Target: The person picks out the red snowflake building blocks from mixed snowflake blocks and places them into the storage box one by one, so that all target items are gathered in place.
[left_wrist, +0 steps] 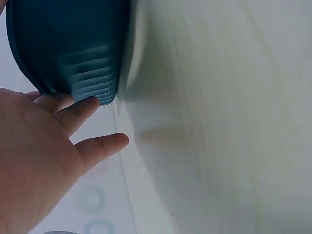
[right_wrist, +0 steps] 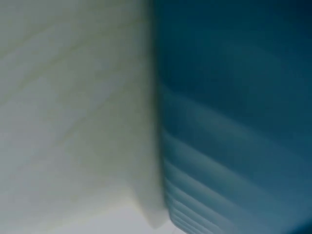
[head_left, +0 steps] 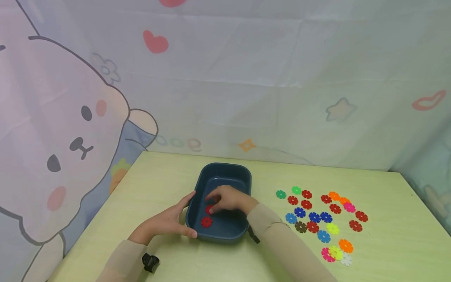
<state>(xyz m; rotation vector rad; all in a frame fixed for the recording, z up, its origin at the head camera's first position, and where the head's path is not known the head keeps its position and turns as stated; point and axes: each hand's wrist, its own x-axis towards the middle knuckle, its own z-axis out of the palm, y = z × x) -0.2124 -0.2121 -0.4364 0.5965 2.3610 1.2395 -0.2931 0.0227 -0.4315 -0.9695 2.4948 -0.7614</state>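
Observation:
A dark blue bin (head_left: 225, 235) stands on the table, with red notched discs inside, one of them (head_left: 206, 222) near its front left corner. My left hand (head_left: 163, 224) rests on the bin's left side, fingers spread; in the left wrist view the hand (left_wrist: 44, 146) has its fingertips at the bin's wall (left_wrist: 92, 73). My right hand (head_left: 229, 199) reaches down inside the bin, fingers bent, its fingertips at another red disc (head_left: 209, 209); whether it pinches this disc I cannot tell. The right wrist view shows only the bin's outer wall (right_wrist: 229, 122), no hand.
Right of the bin, several notched discs in red, blue, green, yellow, orange, pink, brown and white lie scattered on the table (head_left: 264, 176), a few overlapping. A printed cloth (head_left: 225, 98) hangs behind the table. A small black device (head_left: 150, 262) is beside the left sleeve.

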